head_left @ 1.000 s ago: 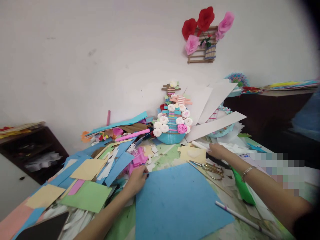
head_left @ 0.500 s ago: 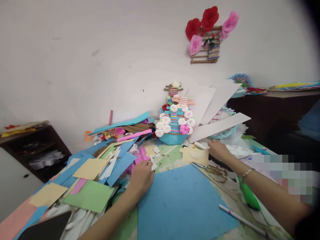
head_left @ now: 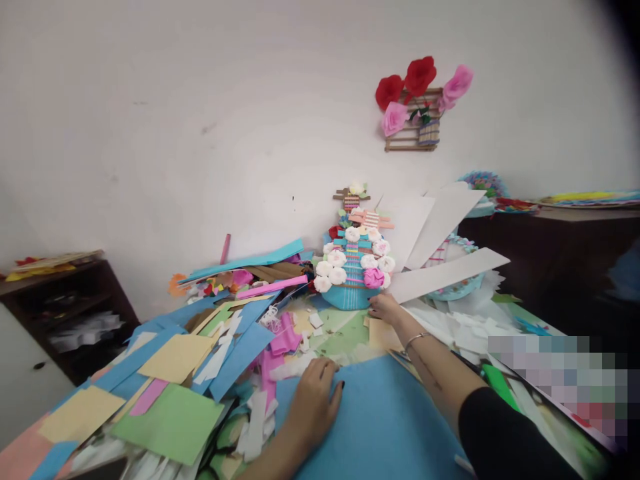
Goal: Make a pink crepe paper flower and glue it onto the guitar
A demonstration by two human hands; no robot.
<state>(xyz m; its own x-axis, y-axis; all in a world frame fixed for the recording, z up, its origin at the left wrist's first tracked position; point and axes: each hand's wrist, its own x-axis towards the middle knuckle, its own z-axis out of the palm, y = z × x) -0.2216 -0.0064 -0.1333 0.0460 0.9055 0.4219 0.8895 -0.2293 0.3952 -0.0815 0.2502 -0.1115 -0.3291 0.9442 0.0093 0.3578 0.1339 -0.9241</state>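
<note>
A large blue sheet (head_left: 385,413) lies in front of me. My left hand (head_left: 315,397) rests flat on its left part, fingers stretched out and thumb apart. My right hand (head_left: 386,309) reaches forward to the foot of a guitar-shaped craft (head_left: 343,298), decorated with white rolled flowers and one pink flower, which stands against the wall. The right fingers are curled together; what they hold, if anything, is too small to make out. Below that wrist lies a pale yellow paper piece (head_left: 381,335), partly hidden by the forearm.
Paper scraps in blue, yellow and green (head_left: 167,420) are heaped at the left. White boards (head_left: 450,275) lean at the right of the craft. A green object (head_left: 500,387) lies beside my right forearm. Paper roses on a stick frame (head_left: 414,137) hang on the wall. A dark shelf (head_left: 95,293) stands far left.
My right hand has moved left from beside the white roll to the foot of the craft. My left hand has slid right and nearer onto the blue sheet. The view has tilted up slightly.
</note>
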